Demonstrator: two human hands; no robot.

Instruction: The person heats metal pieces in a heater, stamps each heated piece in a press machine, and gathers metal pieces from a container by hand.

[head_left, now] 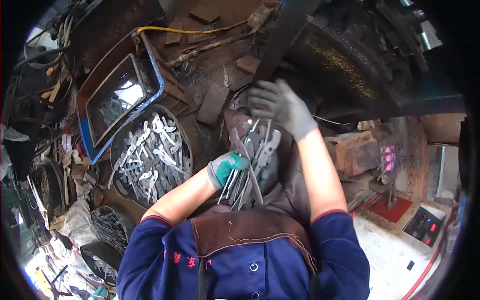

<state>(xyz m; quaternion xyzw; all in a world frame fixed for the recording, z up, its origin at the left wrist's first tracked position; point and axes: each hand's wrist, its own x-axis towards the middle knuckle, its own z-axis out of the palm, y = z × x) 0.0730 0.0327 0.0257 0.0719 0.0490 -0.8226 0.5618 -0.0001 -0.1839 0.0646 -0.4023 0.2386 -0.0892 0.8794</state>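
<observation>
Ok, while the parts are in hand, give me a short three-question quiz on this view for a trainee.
1. Multiple choice: which hand grips the bunch of metal parts?
A) left
B) right
C) both

2. True or false: the right hand is bare.

3. Fill in: in the picture, the round bin of loose parts stands on the ____ side.

Key:
1. A: the left hand alone grips them.
2. False: it wears a grey glove, fingers spread.
3. Left.
</observation>
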